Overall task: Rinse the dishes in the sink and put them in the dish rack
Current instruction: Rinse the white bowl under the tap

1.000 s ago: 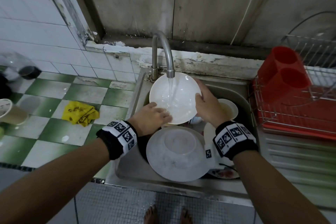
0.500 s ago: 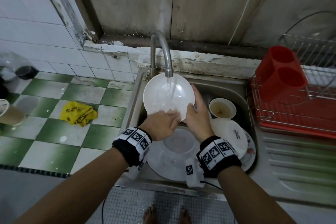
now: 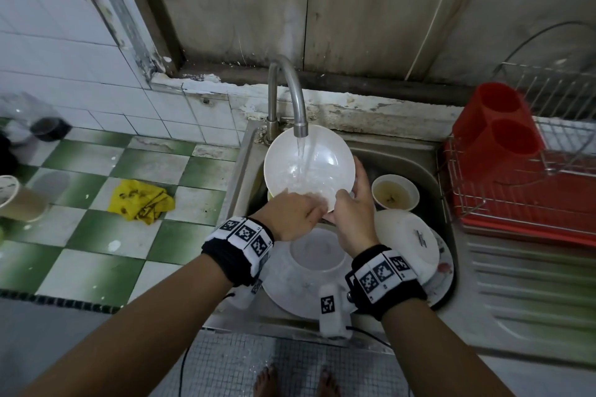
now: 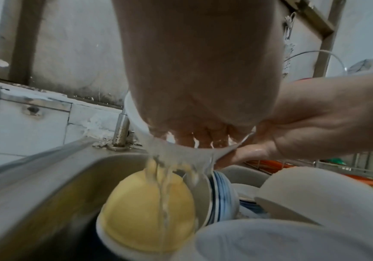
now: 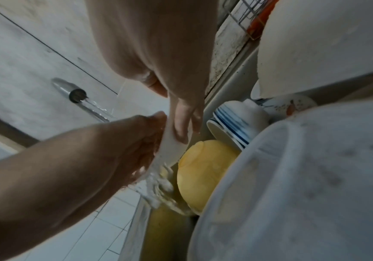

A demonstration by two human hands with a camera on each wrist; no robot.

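A white plate is tilted under the running faucet, and water streams over its face. My left hand grips the lower rim, its fingers curled in the runoff. My right hand holds the lower right rim, with its fingers flat on the back of the plate. Water pours off the plate onto an upturned yellow bowl in the sink. The dish rack, wire over a red tray, stands to the right.
Piled in the sink are a large upturned white dish, an upturned white bowl, a small bowl of yellowish liquid and a blue-striped bowl. A red cutlery holder sits in the rack. A yellow cloth lies on the tiled counter.
The plate has shifted a little left under the stream. Both hands have slid from its sides down to its lower rim and now sit close together.
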